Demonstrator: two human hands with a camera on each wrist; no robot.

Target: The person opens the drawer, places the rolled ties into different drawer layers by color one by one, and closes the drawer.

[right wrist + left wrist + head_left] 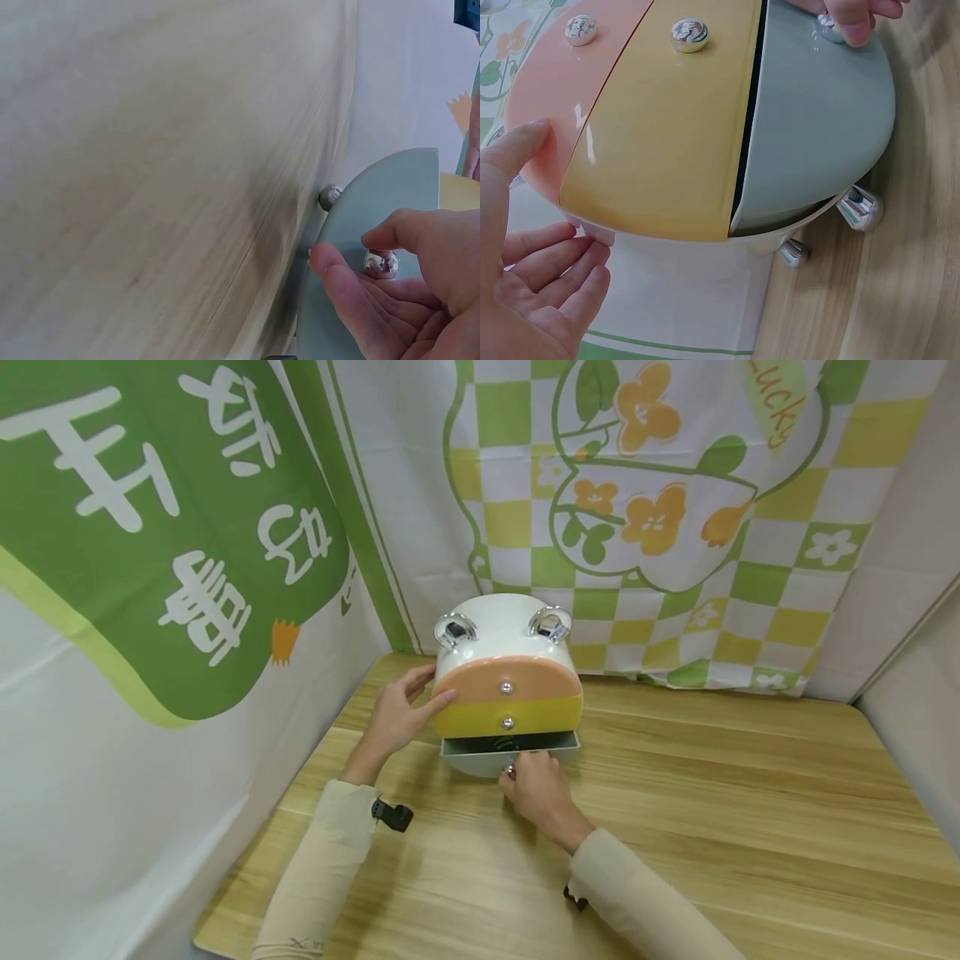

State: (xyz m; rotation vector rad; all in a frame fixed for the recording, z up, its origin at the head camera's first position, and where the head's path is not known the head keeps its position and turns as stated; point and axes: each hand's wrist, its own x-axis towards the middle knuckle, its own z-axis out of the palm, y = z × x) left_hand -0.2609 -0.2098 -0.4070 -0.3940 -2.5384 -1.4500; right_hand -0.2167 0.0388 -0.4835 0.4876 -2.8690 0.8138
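Note:
A small rounded desktop drawer cabinet (504,625) with a white body stands on the table. Its orange drawer (472,681) and yellow drawer (468,718) are closed. The grey-green bottom drawer (468,764) is pulled partly out, and something dark with green marks shows inside it. At that drawer's front, my right hand (542,787) pinches the silver knob (381,264) between thumb and fingers. My left hand (396,714) rests against the cabinet's left side. Its thumb (525,146) touches the orange front, while the fingertips touch the white side wall.
Two silver rings (455,630) stick up from the cabinet top, and silver feet (861,208) support it underneath. The wooden table (712,827) extends to the right and toward me. A printed curtain (510,477) hangs behind, with a green-and-white one (247,693) on the left.

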